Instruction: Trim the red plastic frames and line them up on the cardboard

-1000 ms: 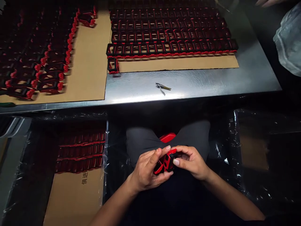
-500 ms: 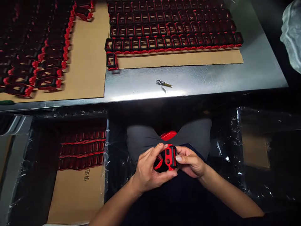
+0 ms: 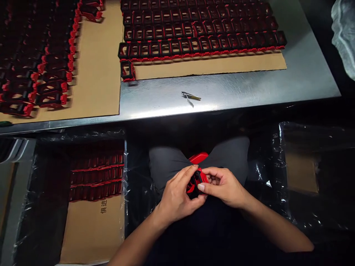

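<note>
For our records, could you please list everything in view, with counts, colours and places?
Table: one, silvery, across top
Lined containers: two, dark, lower sides
Cardboard: several, brown, table and containers
Table parts: many, red-black, on cardboard
Boxed parts: three rows, red, left container
Metal tool: one, silver, table's front
Green item: one, green, far left
Material: one piece, grey, upper right
Red object: one, red, lower centre
Held part: one, red-black, lower centre
Trousered legs: two, grey, below table
Left hand, right hand: two, bare, on part

A single head-worn camera looks forward and down, close above the lap [image 3: 169,162]. Farther off, the bench [image 3: 235,88] shows its near edge and near right corner.
</note>
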Tool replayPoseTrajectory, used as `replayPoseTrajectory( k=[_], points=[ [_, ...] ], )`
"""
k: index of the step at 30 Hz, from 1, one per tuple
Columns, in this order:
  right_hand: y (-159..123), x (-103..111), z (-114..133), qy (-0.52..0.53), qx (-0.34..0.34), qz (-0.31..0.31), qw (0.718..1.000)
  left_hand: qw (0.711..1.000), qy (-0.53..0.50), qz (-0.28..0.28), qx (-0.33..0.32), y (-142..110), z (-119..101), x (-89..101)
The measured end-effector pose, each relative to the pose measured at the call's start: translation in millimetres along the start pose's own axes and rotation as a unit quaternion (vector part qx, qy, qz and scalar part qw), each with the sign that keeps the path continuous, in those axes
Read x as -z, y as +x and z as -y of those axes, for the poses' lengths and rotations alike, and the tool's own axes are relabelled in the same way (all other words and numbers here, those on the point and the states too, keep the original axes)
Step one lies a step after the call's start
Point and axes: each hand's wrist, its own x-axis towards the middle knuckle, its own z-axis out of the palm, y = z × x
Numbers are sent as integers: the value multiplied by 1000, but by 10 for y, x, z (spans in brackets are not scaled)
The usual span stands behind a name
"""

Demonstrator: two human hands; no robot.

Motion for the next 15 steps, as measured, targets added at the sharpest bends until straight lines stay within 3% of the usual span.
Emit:
replayPoseTrajectory(
  k=[3, 6, 11, 15],
  points=[
    [-52, -6, 108, -60, 53, -52, 995, 986, -161, -17, 40, -65, 84, -53],
    [-76, -12, 162, -82, 84, -76, 990, 945, -317, -31, 73, -161, 160, -123],
    [-62, -92, 180, -117, 44, -2, 992, 932, -351, -37, 85, -260, 211, -179],
    [-60, -146, 181, -103, 22, -7, 994, 924, -372, -47, 77, -263, 231, -177]
  ],
)
